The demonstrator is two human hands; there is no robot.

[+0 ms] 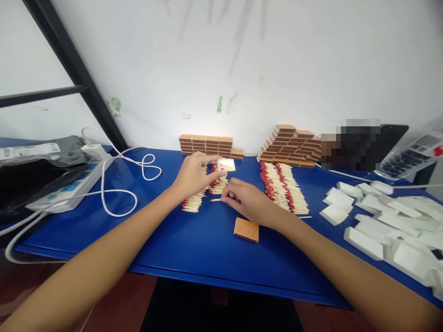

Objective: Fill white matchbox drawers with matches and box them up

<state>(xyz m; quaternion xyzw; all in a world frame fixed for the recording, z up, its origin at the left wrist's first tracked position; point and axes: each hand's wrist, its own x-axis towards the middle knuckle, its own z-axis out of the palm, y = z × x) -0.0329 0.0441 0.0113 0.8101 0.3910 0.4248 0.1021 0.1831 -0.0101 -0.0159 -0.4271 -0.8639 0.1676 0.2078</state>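
Matchbox point(246, 229) print illeg.; L hand point(196, 175) w/ white tray point(227, 165).

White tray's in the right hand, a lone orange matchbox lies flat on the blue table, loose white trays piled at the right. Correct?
Wrong hand: the head view shows the white tray in the left hand. The lone orange matchbox does lie flat on the blue table, loose white trays piled at the right.
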